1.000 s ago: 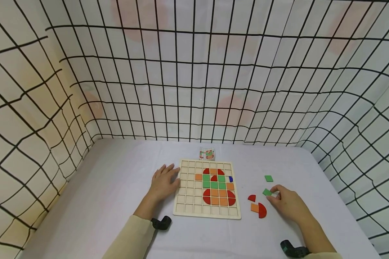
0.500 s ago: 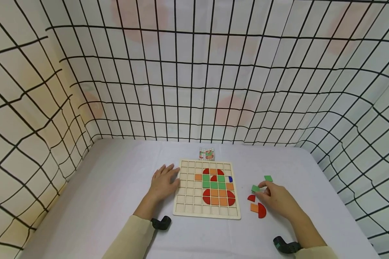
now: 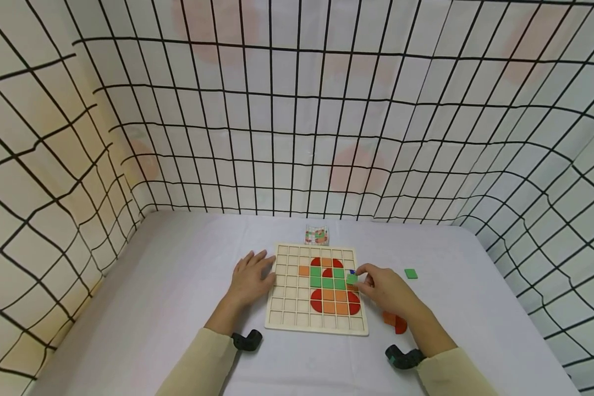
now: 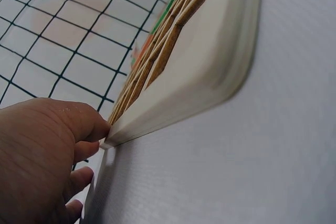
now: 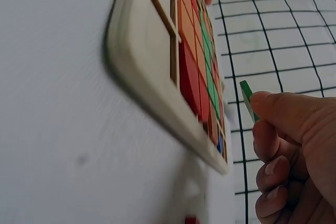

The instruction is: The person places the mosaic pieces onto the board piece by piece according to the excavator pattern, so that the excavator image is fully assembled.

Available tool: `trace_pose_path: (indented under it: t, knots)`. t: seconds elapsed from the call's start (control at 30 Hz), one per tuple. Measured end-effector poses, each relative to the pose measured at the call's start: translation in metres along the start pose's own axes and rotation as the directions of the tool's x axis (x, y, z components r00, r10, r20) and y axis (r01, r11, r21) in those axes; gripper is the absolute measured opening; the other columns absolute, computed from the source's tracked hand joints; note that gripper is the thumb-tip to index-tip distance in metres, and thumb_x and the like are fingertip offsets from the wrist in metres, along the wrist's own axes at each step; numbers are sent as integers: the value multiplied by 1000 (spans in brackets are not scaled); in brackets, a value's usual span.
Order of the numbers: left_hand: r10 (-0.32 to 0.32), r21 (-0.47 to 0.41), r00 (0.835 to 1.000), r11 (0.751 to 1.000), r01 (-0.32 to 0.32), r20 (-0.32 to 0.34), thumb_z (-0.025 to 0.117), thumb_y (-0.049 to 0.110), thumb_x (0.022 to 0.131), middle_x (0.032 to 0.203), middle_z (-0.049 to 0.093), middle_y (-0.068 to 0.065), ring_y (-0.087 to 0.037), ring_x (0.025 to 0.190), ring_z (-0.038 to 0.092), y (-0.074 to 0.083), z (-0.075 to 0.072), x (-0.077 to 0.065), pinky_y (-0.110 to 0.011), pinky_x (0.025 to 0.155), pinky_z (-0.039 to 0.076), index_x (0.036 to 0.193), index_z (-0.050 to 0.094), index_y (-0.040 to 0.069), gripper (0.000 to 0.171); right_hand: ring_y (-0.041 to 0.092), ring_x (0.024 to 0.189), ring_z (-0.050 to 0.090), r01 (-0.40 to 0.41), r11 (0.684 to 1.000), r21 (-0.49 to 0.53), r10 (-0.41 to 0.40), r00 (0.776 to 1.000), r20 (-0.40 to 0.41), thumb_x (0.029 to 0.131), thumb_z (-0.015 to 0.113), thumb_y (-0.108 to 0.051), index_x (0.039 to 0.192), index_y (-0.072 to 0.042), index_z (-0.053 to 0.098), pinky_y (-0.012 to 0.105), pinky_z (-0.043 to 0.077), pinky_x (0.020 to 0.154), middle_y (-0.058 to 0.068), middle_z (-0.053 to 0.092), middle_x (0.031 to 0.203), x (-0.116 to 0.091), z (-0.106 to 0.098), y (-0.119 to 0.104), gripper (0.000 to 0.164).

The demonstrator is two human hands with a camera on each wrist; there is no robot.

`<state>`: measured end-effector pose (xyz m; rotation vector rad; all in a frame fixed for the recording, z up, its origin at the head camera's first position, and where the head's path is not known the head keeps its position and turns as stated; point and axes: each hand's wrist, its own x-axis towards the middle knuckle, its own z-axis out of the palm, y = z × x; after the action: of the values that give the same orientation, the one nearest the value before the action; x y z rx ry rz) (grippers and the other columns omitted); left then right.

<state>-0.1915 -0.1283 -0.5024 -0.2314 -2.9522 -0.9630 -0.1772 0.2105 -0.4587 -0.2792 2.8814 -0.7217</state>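
My right hand (image 3: 388, 291) pinches a green square tile (image 3: 352, 279) between thumb and fingertips, over the right side of a wooden grid board (image 3: 287, 291). In the right wrist view the tile (image 5: 247, 95) hangs tilted, apart from the board's surface. Red, orange and green pieces fill cells in the board's middle and right. A small blue piece (image 3: 352, 271) at the right edge is partly hidden by the held tile. At the board's left edge rests my left hand (image 3: 247, 280), fingers loosely spread; in the left wrist view its thumb (image 4: 89, 124) touches the rim.
A loose green square (image 3: 411, 273) lies right of the board. Nearer, an orange square (image 3: 389, 318) and a red half-circle (image 3: 401, 325) lie partly under the right arm. A printed pattern card (image 3: 317, 235) stands behind the board. Black mesh (image 3: 297, 132) surrounds the table's back and sides.
My right hand has carried the green square leftward from among the loose pieces to over the board's right side. It now hides the small red piece. The left hand stays put.
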Motion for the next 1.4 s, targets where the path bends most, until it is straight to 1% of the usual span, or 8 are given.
trace_pose_path:
  t: [0.13, 0.27, 0.5, 0.7, 0.87, 1.03, 1.27, 1.4]
  knots:
    - [4, -5, 1000, 1000, -4, 0, 58, 31, 97, 160, 45, -15, -43, 154, 27, -1, 0, 0, -66, 124, 17, 145, 59, 14, 51, 12, 67, 48, 44, 999, -12, -44, 999, 12, 93, 74, -34, 119, -15, 66, 24, 38, 55, -3, 53, 73, 12, 6, -15, 33]
    - [8, -3, 1000, 1000, -8, 0, 58, 30, 96, 160, 45, -15, -43, 154, 27, -1, 1, 0, -66, 124, 17, 145, 59, 14, 51, 11, 63, 48, 99, 995, -12, -98, 995, 22, 94, 74, -32, 115, -15, 67, 23, 38, 55, -4, 53, 70, 24, 15, -29, 28]
    - [11, -11, 1000, 1000, -11, 0, 58, 30, 96, 160, 45, -15, -43, 154, 27, -2, 1, 1, -67, 123, 17, 145, 59, 13, 51, 9, 58, 47, 176, 984, 10, -176, 983, 50, 95, 72, -35, 111, -19, 67, 23, 37, 53, -7, 54, 66, 45, 35, -50, 23]
    - [15, -7, 1000, 1000, -15, 1, 58, 30, 97, 160, 45, -15, -43, 154, 27, -3, 1, 2, -67, 123, 16, 145, 59, 13, 51, 9, 55, 46, 212, 977, 27, -213, 975, 55, 97, 69, -35, 113, -18, 67, 24, 37, 53, -7, 54, 65, 56, 47, -71, 23]
    - [10, 4, 1000, 1000, -10, 7, 58, 31, 97, 160, 45, -14, -43, 154, 27, -4, 0, 2, -66, 123, 17, 145, 59, 14, 51, 8, 53, 45, 217, 976, 5, -216, 975, 59, 97, 69, -35, 114, -16, 68, 25, 36, 51, -8, 52, 62, 65, 55, -87, 25]
    - [7, 9, 1000, 1000, -7, 10, 58, 32, 97, 160, 45, -14, -43, 154, 27, -3, -1, 2, -67, 123, 18, 145, 59, 14, 51, 9, 53, 45, 220, 975, -26, -219, 974, 63, 97, 69, -32, 116, -14, 68, 25, 37, 51, -8, 50, 60, 71, 60, -94, 26]
    - [4, 6, 1000, 1000, -4, 15, 58, 32, 97, 160, 45, -14, -43, 154, 27, -1, -2, 2, -67, 123, 17, 145, 58, 14, 52, 14, 65, 53, 196, 978, -67, -191, 979, 74, 96, 69, -32, 120, -15, 69, 28, 45, 61, -7, 60, 68, 76, 62, -99, 29]
    - [1, 5, 1000, 1000, -1, 15, 59, 31, 97, 160, 45, -14, -42, 154, 27, -2, -1, 2, -67, 123, 17, 145, 59, 14, 51, 14, 68, 54, 192, 979, -65, -186, 979, 85, 96, 69, -32, 122, -16, 69, 29, 46, 64, -7, 62, 72, 75, 60, -99, 30]
